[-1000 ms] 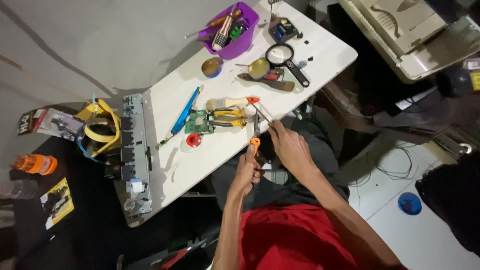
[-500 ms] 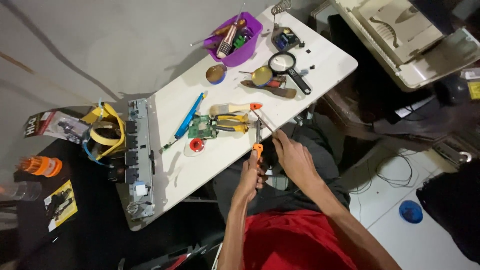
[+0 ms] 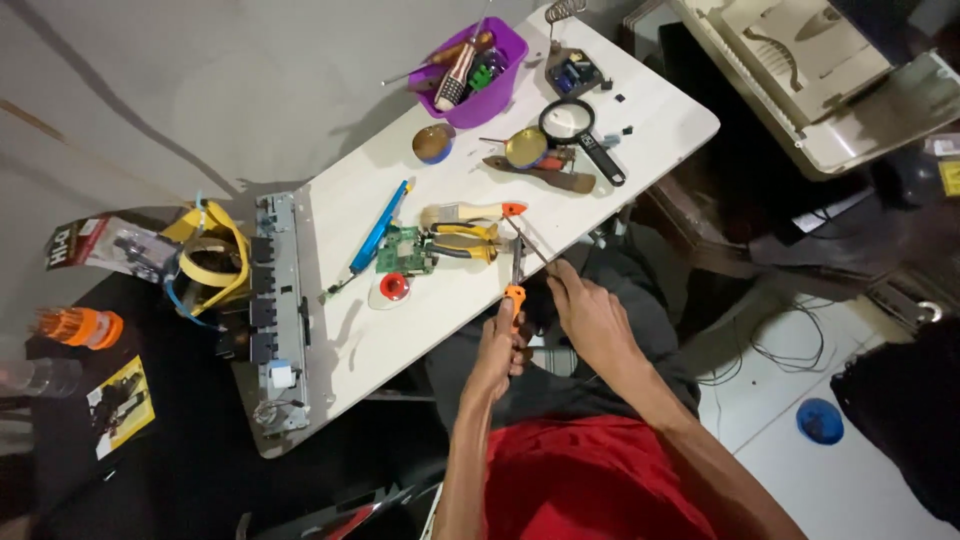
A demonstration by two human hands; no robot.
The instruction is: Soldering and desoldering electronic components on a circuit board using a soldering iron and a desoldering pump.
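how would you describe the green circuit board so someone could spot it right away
Start at the white table and find the yellow-handled pliers near its middle. The green circuit board lies just left of them, above a small red disc; it is the only flat green rectangle there.

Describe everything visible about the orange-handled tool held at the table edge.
The orange-handled tool looks like a small screwdriver: a short orange grip, probably plastic, with a thin dark metal shaft pointing up over the white table toward the yellow-handled pliers. The left hand grips its handle; the right hand is beside the shaft, contact unclear.
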